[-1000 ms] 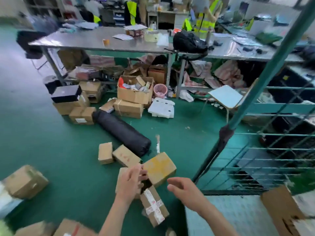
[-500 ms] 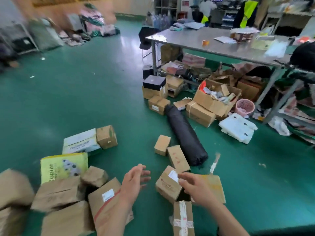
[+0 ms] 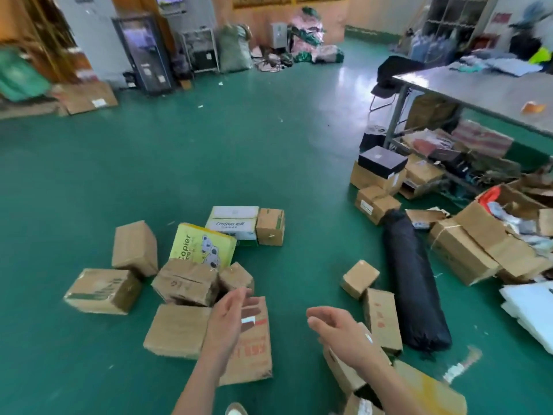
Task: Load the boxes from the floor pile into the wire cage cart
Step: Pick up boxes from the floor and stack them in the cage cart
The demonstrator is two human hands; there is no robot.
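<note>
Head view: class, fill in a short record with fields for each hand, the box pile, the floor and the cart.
Left hand: open, empty, over a red-printed box
Right hand: open, empty
Box pile: cardboard boxes scattered on the floor, one yellow box among them
Floor: green
Cart: not in view

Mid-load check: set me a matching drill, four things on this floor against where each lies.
Things:
1. copier box
2. black roll
3. black box
4. white packing

Places:
A. atop a cardboard box by the table leg
B. at the right edge of the view
C. in the pile, beyond the left hand
D. lying lengthwise, just right of the right hand

Pairs: 1-C, 2-D, 3-A, 4-B.
</note>
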